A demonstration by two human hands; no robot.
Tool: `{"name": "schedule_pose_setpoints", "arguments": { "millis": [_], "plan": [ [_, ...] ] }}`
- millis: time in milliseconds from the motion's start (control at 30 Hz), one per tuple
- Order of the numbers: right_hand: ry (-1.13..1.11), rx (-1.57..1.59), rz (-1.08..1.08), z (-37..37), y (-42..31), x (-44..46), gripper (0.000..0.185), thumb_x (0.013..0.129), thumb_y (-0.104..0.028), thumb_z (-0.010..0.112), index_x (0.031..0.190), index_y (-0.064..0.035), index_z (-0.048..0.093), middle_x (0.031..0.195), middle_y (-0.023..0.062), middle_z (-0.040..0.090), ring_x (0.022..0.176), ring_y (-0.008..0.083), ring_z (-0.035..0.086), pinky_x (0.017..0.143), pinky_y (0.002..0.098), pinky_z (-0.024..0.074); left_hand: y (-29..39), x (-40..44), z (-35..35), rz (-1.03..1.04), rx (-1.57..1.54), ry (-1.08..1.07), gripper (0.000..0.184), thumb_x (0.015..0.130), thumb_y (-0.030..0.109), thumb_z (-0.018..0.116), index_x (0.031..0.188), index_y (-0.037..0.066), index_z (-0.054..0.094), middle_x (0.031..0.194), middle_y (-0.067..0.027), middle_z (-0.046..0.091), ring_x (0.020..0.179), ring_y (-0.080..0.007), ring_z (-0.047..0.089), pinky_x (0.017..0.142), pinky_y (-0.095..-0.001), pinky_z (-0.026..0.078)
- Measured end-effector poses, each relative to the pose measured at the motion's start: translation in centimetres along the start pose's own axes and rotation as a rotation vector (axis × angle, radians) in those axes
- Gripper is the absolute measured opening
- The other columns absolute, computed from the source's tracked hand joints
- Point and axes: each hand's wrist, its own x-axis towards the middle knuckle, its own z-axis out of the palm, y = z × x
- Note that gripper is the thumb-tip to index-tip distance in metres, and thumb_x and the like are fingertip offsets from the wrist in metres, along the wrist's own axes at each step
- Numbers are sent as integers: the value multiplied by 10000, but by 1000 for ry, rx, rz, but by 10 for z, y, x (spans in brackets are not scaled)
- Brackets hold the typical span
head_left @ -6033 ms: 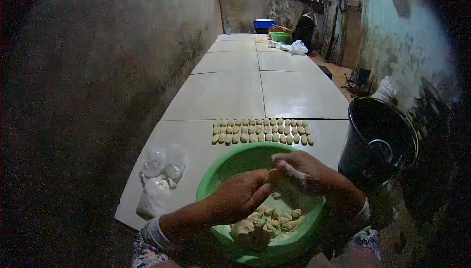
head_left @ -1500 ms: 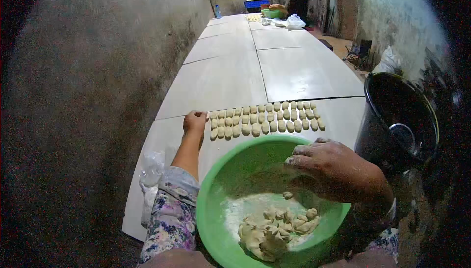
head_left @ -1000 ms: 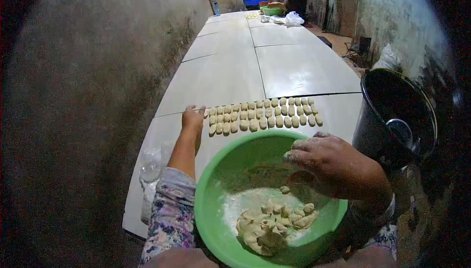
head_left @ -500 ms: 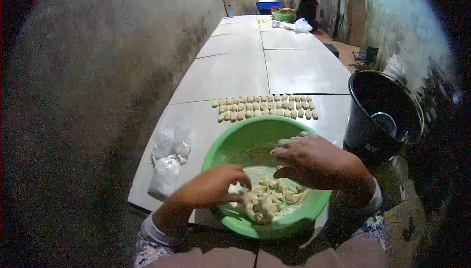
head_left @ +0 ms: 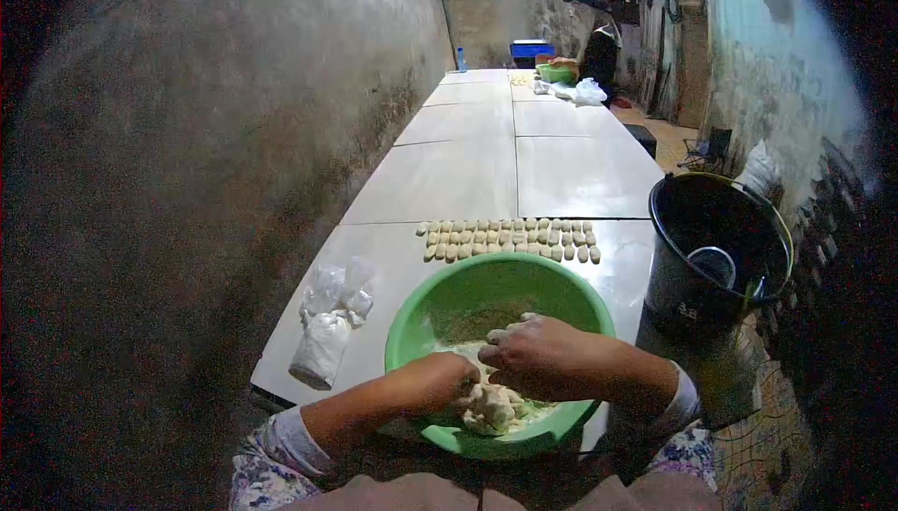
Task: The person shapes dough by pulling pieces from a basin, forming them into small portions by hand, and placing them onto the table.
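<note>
A green basin (head_left: 400,335) holds floury pieces of dough (head_left: 493,408), bunched toward its near side. My left hand (head_left: 438,382) reaches in from the left, its fingers curled down against the dough. From the right comes my right hand (head_left: 535,354), flour on its knuckles, with the fingers bent inward above the dough. Its fingertips are hidden, so what they hold cannot be made out. Just beyond the basin, small oval dough pieces (head_left: 505,238) lie in several rows on the white table (head_left: 449,179).
A bag of white powder (head_left: 323,347) with crumpled clear plastic stands left of the basin. On the right is a black bucket (head_left: 669,273) with a container inside. At the table's far end are a blue crate (head_left: 531,49), a green tub (head_left: 555,73) and a person in dark clothes (head_left: 599,57).
The view has tipped up slightly. Both hands have drawn closer together and lower over the dough, and their fingers, spread before, are now curled in.
</note>
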Motion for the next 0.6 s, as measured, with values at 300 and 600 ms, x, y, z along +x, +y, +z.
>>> {"name": "schedule_pose_setpoints", "arguments": {
  "millis": [300, 600],
  "plan": [
    [221, 290, 44, -23, 9, -7, 776, 773, -467, 645, 1276, 49, 357, 1202, 262, 474, 1122, 402, 482, 935, 459, 408, 19, -11, -11, 262, -298, 713, 276, 746, 174, 731, 892, -3, 579, 879, -143, 571, 791, -256, 608, 656, -317, 512],
    [5, 558, 33, -6, 13, 6, 696, 692, -147, 720, 1219, -24, 282, 879, 211, 617, 762, 404, 615, 590, 467, 486, 40, -24, -14, 296, -562, 607, 252, 708, 81, 736, 918, 26, 607, 934, -136, 578, 846, -201, 613, 613, -304, 569]
  ]
}}
